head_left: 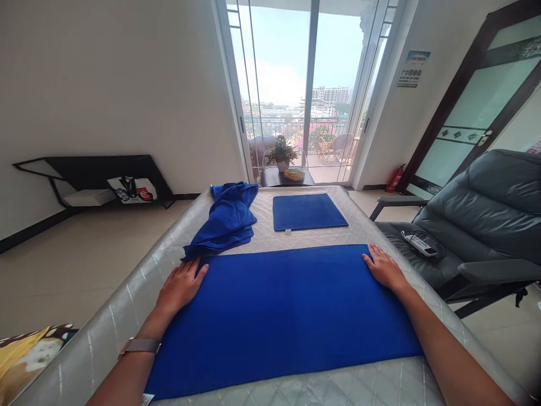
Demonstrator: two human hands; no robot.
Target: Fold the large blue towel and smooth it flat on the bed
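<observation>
A wide blue cloth point(283, 316) lies flat, folded to a long rectangle, on the quilted grey mattress point(380, 383) in front of me. My left hand point(181, 287) rests flat on its far left corner, fingers stretched out. My right hand point(382, 268) lies flat on its far right corner, fingers also extended. Neither hand grips anything. Beyond, a small neatly folded blue cloth point(307, 211) lies at centre right. A crumpled heap of blue cloth point(226, 220) sits at the left, just past my left hand.
A grey reclining chair point(473, 225) with a remote on its seat stands close on the right. A small dark table point(287, 177) with a potted plant is beyond the mattress, before glass balcony doors. A black shelf point(93, 180) lies along the left wall.
</observation>
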